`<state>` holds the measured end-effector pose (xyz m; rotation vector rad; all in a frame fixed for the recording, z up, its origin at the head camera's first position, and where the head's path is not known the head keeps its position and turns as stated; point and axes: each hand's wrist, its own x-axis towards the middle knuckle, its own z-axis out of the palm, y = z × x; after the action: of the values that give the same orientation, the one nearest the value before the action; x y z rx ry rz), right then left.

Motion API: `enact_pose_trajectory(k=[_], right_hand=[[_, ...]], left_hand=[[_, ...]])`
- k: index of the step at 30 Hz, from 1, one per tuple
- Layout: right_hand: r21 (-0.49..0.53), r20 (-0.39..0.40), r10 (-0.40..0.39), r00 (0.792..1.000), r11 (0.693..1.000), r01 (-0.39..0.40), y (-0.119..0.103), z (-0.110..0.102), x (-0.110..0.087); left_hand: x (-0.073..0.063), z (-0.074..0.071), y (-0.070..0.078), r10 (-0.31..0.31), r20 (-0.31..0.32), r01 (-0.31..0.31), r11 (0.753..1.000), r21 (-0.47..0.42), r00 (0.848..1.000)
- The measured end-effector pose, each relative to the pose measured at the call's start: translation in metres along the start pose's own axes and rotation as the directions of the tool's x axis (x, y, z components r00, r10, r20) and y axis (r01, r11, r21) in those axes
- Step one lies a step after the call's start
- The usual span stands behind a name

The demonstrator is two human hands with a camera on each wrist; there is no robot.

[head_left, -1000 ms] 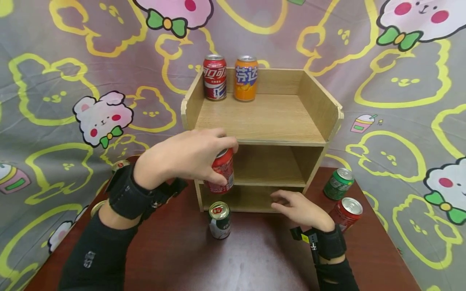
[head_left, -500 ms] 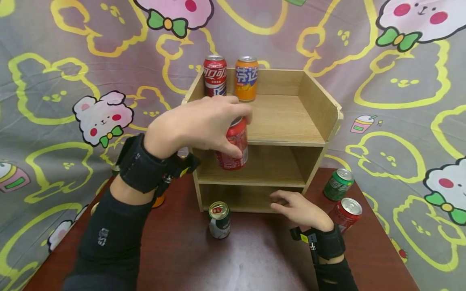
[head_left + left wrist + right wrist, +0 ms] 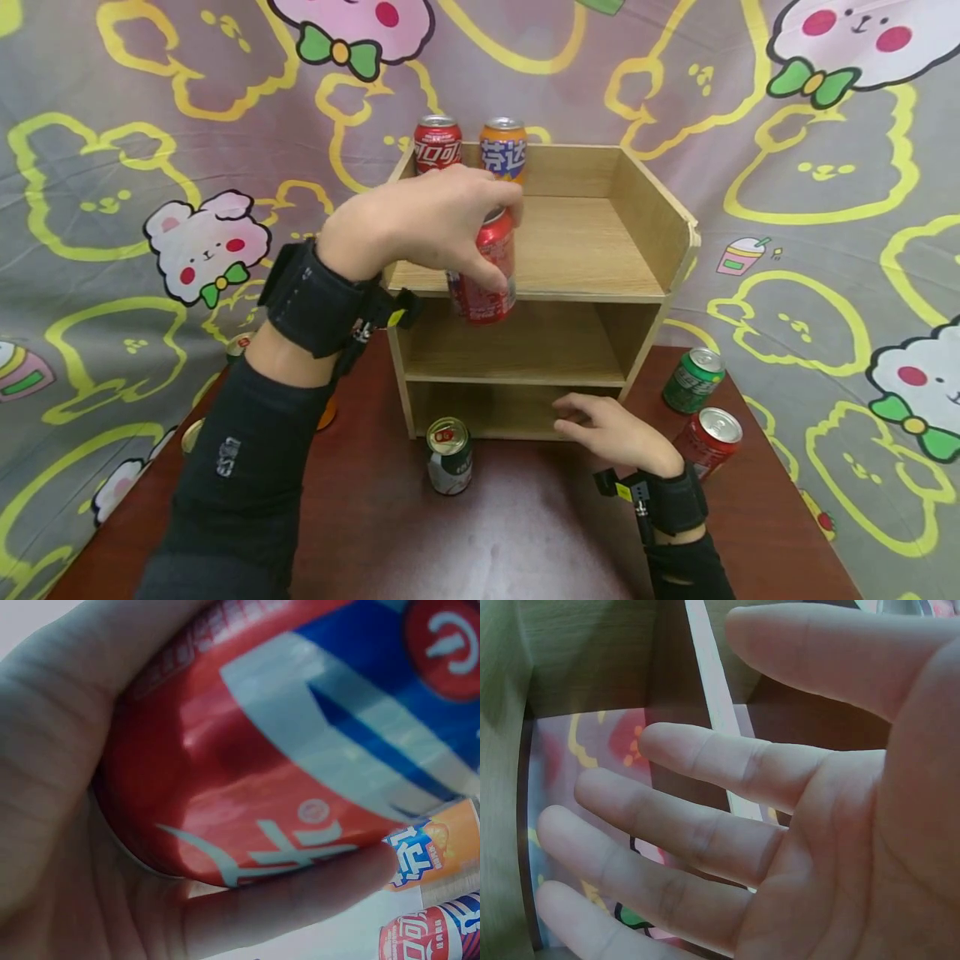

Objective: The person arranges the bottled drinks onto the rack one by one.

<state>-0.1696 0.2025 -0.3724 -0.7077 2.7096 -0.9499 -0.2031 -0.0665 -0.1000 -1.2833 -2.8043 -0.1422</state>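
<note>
My left hand [image 3: 427,221] grips a red cola can [image 3: 491,283] from above, thumb on one side and fingers round the other. That can hangs in front of the edge of the wooden shelf's top board [image 3: 577,242]. In the left wrist view the can [image 3: 247,750] fills most of the picture, its red, white and blue print showing. Behind the hand, another red cola can [image 3: 438,142] and an orange soda can [image 3: 503,150] stand on the top board, their lower parts hidden. My right hand [image 3: 618,433] holds nothing, its fingers relaxed before the lowest compartment.
A green-and-white can [image 3: 450,467] with a gold lid stands on the table before the shelf. To the right are a green can [image 3: 693,383] and a red can [image 3: 708,437]. Partly hidden cans lie left, one gold-topped [image 3: 192,435]. A patterned cloth [image 3: 817,275] hangs behind.
My left hand has lifted the red cola can up and slightly right, from before the lower compartments to the top board's front edge. The right hand has stayed in place.
</note>
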Motion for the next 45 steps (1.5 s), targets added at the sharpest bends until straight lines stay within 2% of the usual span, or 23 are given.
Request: enact_pose_trajectory(k=[7,14,18,25,34,40,45], right_hand=[[0.009,0.001,-0.004,1.0,1.0,0.004,0.002,0.0,0.0],[0.015,0.007,-0.003,1.0,1.0,0.003,0.003,-0.001,-0.001],[0.016,0.009,-0.003,1.0,1.0,0.003,0.002,-0.001,0.0],[0.011,0.01,0.001,1.0,1.0,-0.001,0.001,-0.002,0.0],[0.011,0.019,0.001,1.0,1.0,-0.001,0.002,-0.002,0.0],[0.023,0.018,0.002,1.0,1.0,-0.002,0.003,-0.003,-0.001],[0.027,0.018,0.002,1.0,1.0,-0.003,0.003,-0.004,-0.002]], left_hand=[[0.019,-0.006,-0.006,-0.047,0.025,0.047,0.999,0.015,0.999],[0.034,-0.001,-0.013,-0.082,0.019,0.082,0.996,0.024,0.996],[0.036,0.003,-0.014,-0.1,0.008,0.1,0.995,0.015,0.995],[0.039,0.0,-0.01,-0.149,0.066,0.147,0.988,0.039,0.987],[0.051,-0.003,-0.012,-0.123,0.103,0.121,0.992,0.03,0.987],[0.058,-0.001,-0.014,-0.109,0.077,0.11,0.994,-0.005,0.991],[0.065,0.002,-0.014,-0.099,0.055,0.099,0.995,0.0,0.994]])
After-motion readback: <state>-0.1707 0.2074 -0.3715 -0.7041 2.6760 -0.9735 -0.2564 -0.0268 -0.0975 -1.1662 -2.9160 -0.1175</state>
